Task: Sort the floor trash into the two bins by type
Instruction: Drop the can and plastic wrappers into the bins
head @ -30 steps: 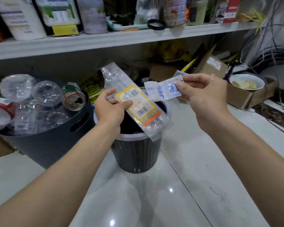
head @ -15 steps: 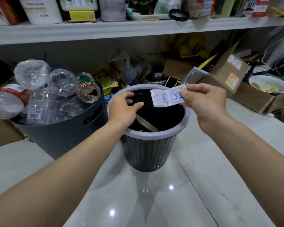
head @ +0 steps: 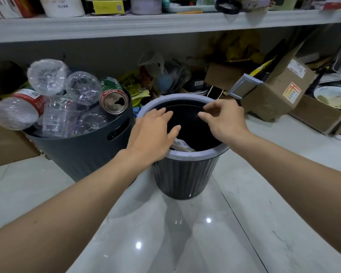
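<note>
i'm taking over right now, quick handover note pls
Left hand: open and empty, fingers spread over the mouth of the small ribbed bin.
Right hand: empty, fingers loosely curled, above the same bin.
Done: clear plastic bottles and a drink can are piled in the large dark bin. Pale paper scraps lie in the small ribbed bin.
Left: neither hand holds trash. This view does not show whether more remains on the floor, so look around before the next pick.

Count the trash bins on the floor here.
2. A dark tub at left, heaped with plastic bottles and a can; a ribbed, pale-rimmed bin at centre. Clutter behind could hide more.
</note>
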